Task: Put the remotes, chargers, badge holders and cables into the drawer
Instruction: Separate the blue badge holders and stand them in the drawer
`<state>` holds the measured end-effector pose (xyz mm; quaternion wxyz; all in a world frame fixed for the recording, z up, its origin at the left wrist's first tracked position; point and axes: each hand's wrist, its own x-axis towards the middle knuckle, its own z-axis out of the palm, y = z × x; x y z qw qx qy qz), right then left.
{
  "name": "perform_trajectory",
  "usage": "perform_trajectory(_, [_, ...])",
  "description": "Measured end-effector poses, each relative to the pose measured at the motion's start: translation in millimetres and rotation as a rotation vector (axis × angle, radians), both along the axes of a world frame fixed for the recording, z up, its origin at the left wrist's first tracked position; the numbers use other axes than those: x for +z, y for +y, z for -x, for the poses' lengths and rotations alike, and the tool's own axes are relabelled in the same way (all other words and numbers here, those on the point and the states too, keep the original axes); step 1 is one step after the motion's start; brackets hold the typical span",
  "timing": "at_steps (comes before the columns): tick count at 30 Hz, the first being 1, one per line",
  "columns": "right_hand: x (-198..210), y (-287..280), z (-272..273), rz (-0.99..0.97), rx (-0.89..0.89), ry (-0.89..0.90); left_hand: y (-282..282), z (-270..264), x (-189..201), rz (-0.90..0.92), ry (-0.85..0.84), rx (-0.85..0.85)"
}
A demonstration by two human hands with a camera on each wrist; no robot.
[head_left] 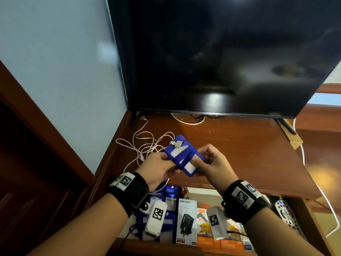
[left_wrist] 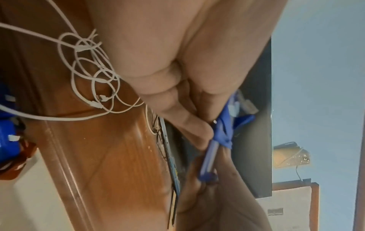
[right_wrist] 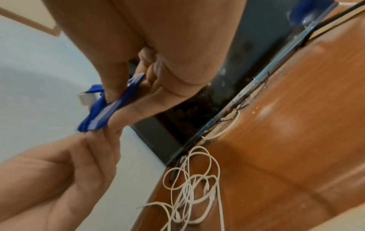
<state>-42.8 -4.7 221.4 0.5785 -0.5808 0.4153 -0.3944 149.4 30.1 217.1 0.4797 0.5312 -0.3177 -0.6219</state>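
Note:
A blue badge holder (head_left: 182, 155) with its blue lanyard wrapped around it is held above the wooden TV stand (head_left: 239, 145) by both hands. My left hand (head_left: 162, 166) pinches its left edge; my right hand (head_left: 206, 159) pinches its right end between thumb and fingers. The right wrist view shows the badge holder (right_wrist: 110, 109) edge-on under the thumb. In the left wrist view the badge holder (left_wrist: 215, 145) is a thin blue strip. A tangle of white cables (head_left: 145, 146) lies on the stand behind my left hand. The open drawer (head_left: 193, 241) below holds charger boxes (head_left: 186, 220), more blue badge holders (head_left: 170, 195) and a remote (head_left: 286, 213).
A large dark TV (head_left: 221, 52) stands at the back of the stand, with cords running beneath it. A pale blue wall (head_left: 55, 71) is on the left, with dark wooden furniture (head_left: 27, 163) below it. A white cord (head_left: 317, 187) hangs down the stand's right side.

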Motion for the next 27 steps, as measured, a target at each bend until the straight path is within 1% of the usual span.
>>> perform_trajectory(3, [-16, 6, -6, -0.081, -0.047, 0.013, 10, 6, -18, 0.02, -0.024, 0.085])
perform_trajectory(7, [-38, 18, -12, -0.171, -0.055, 0.042, 28, 2, -37, -0.004, 0.058, 0.051])
perform_trajectory(9, [-52, 23, -14, -0.211, -0.05, 0.094, 35, -4, -44, -0.048, 0.092, 0.045])
perform_trajectory(11, [-62, 28, -14, -0.214, -0.036, 0.183, 41, -9, -52, -0.099, 0.086, 0.037])
perform_trajectory(12, [-68, 30, -16, -0.214, -0.023, 0.232, 43, -11, -58, -0.116, 0.054, 0.024])
perform_trajectory(13, [-74, 32, -17, -0.216, -0.007, 0.285, 45, -11, -65, -0.127, -0.01, 0.01])
perform_trajectory(16, [-94, 39, -20, -0.26, 0.114, 0.464, 49, -13, -97, -0.147, -0.322, -0.046])
perform_trajectory(17, [-101, 41, -20, -0.244, 0.18, 0.566, 48, -12, -108, -0.172, -0.384, -0.06])
perform_trajectory(19, [-110, 43, -17, -0.192, 0.305, 0.838, 47, -15, -130, -0.245, -0.479, -0.099])
perform_trajectory(20, [-112, 43, -14, -0.18, 0.33, 0.954, 46, -18, -142, -0.277, -0.527, -0.125])
perform_trajectory(21, [-113, 42, -10, -0.185, 0.334, 1.027, 44, -21, -153, -0.299, -0.571, -0.15])
perform_trajectory(23, [-116, 39, 0, -0.224, 0.325, 1.057, 39, -24, -173, -0.338, -0.647, -0.189])
perform_trajectory(26, [-122, 36, 14, -0.244, 0.303, 1.099, 32, -24, -193, -0.37, -0.85, -0.265])
perform_trajectory(27, [-123, 35, 18, -0.249, 0.297, 1.123, 29, -23, -197, -0.377, -0.894, -0.289])
